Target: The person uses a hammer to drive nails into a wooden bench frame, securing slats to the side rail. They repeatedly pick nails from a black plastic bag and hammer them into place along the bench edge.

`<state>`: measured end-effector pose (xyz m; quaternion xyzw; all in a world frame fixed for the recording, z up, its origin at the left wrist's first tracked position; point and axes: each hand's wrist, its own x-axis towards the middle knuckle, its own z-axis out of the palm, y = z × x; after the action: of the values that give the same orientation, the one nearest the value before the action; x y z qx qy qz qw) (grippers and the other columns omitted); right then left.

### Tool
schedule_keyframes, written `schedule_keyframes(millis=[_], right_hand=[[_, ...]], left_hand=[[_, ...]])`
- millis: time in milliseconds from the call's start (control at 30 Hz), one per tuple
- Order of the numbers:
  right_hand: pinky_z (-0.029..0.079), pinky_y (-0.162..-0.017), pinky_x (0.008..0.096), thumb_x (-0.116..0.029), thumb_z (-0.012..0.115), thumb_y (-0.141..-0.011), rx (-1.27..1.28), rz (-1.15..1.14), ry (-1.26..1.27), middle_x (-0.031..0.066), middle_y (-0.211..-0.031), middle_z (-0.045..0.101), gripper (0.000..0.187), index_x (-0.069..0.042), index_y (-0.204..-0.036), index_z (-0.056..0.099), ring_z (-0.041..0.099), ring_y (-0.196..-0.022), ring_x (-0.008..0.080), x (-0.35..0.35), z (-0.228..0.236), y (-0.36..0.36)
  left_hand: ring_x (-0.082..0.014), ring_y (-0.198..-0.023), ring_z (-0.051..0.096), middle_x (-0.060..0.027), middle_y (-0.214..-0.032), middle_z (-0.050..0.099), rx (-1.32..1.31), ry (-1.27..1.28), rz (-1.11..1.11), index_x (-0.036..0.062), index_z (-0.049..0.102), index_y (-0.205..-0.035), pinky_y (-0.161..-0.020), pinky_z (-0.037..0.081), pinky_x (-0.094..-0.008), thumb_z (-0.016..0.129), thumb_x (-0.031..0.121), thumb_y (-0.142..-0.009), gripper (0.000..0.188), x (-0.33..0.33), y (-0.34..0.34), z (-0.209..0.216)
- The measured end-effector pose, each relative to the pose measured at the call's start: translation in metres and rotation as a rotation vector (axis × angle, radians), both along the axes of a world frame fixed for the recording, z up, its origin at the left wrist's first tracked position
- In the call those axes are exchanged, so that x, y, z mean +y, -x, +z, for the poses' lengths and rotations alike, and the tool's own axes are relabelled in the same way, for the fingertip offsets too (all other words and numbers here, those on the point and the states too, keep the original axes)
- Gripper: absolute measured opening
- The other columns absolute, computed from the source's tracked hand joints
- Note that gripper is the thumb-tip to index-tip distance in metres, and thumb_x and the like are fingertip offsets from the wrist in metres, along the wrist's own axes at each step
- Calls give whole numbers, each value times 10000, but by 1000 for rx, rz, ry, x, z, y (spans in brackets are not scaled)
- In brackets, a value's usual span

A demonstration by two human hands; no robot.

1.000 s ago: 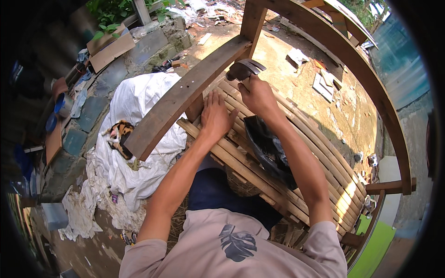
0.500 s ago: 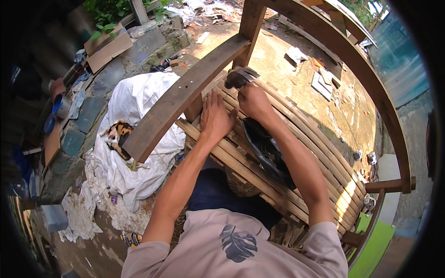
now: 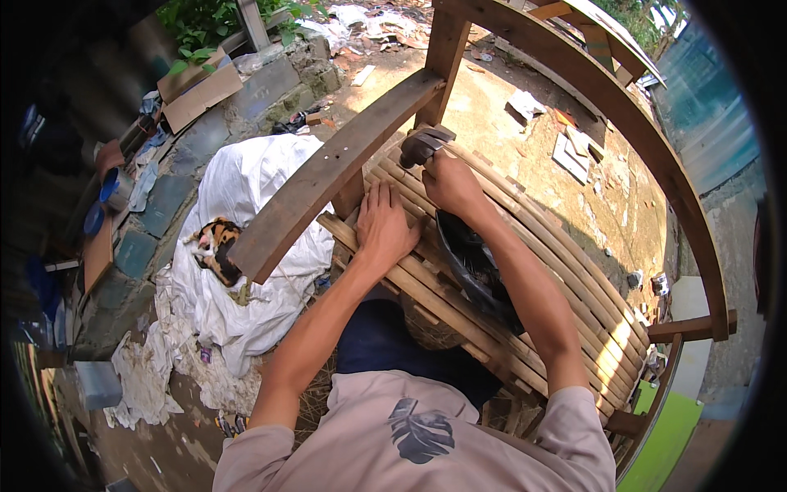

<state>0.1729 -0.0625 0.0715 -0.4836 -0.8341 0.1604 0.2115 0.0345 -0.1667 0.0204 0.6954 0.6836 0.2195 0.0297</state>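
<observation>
My right hand (image 3: 452, 182) is wrapped round the handle of a claw hammer (image 3: 423, 148), its dark metal head low over the far left end of a wooden slatted bench (image 3: 566, 283). My left hand (image 3: 385, 223) lies flat on the slats by the bench's left arm post, fingers stretched out, thumb apart. Beside it rises the curved wooden armrest (image 3: 332, 164), with small pale nail spots on top. Between my forearms a black plastic bag (image 3: 471, 271) rests on the slats. The hammer's striking point is hidden behind its head and my hand.
Left of the bench a calico cat (image 3: 217, 246) lies on a white sack cloth (image 3: 254, 184). The curved backrest rail (image 3: 648, 123) arches along the far right. Scraps and tile pieces (image 3: 572, 156) litter the ground beyond. A green panel (image 3: 668, 435) stands at lower right.
The hammer head has tilted slightly and its claw shows less. My left hand stays flat on the slats. The whole view has shifted a little.
</observation>
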Motion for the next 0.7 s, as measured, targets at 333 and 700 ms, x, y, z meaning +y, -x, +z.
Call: schedule_keyframes(millis=[333,700], right_hand=[[538,-769,550,-103,593,-864,-110,92,84,318,-852,683,341,115,-1121,543,677,-843,476,5,-3,0],[528,-720,550,-120,605,-857,-94,78,-26,308,-783,658,256,71,-1027,599,674,-789,467,10,8,-6]], left_hand=[[-402,-1451,359,-269,-1543,415,-52,-50,-16,-119,415,-1459,-1195,301,-495,739,489,-843,924,-13,7,-1],[-387,-1428,385,-241,-1529,437,-62,-31,-12,-96,473,-1408,-1182,325,-483,754,520,-826,893,-11,10,1]])
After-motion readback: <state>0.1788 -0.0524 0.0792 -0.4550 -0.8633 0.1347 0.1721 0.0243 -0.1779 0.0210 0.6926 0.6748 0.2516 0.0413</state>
